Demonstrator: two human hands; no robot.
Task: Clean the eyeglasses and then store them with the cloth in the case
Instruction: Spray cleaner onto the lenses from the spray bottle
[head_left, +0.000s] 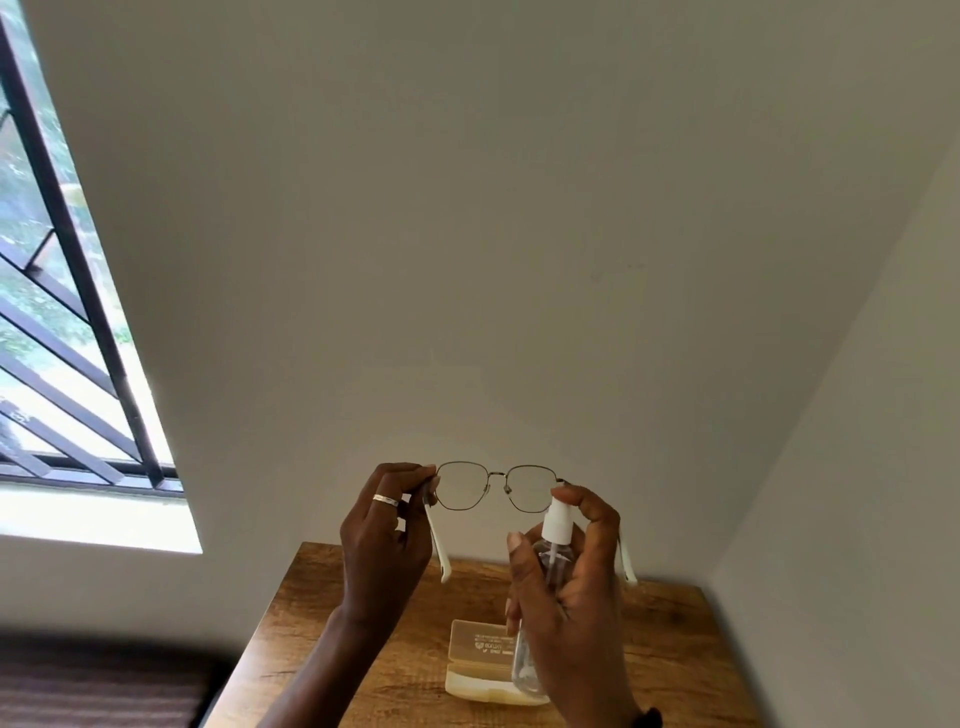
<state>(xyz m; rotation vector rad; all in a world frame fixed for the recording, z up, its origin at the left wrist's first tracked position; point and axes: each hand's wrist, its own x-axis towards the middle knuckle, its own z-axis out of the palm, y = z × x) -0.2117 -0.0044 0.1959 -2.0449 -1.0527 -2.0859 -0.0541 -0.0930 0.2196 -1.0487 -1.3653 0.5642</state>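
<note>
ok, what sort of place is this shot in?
Likely a room in a home, at a corner: plain white walls, a barred window, a small wooden table with a translucent case. The left hand holds the eyeglasses, the right hand a spray bottle.

left hand (382, 545) raised, pinching eyeglasses (462, 486) at hinge | right hand (582, 587) raised, curled round spray bottle (557, 530), forefinger atop
</note>
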